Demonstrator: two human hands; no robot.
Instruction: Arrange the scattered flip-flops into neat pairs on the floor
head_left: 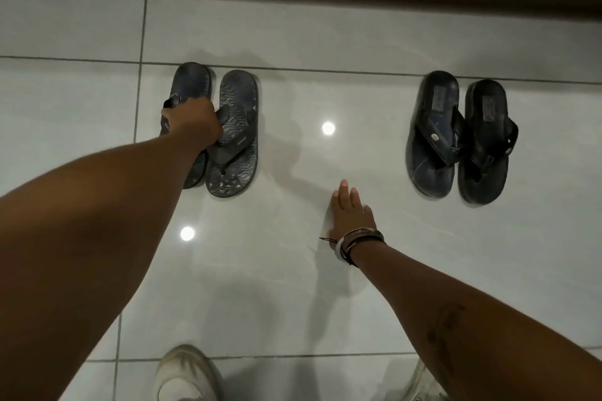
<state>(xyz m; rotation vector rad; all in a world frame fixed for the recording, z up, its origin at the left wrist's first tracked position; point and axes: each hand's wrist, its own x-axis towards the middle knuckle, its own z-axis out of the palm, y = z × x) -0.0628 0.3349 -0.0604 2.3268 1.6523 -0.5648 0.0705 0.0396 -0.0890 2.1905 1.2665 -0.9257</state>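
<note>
Gripping the straps of the two patterned flip-flops (228, 130) at upper left of the frame, your left hand (192, 122) is closed on them where they lie side by side, so nudge the left one level with its mate along the tile line before letting go. Your right hand (350, 216) hangs open and empty at centre, fingers spread, and the dark pair (456, 137) at upper right already looks matched; leave it alone.
</note>
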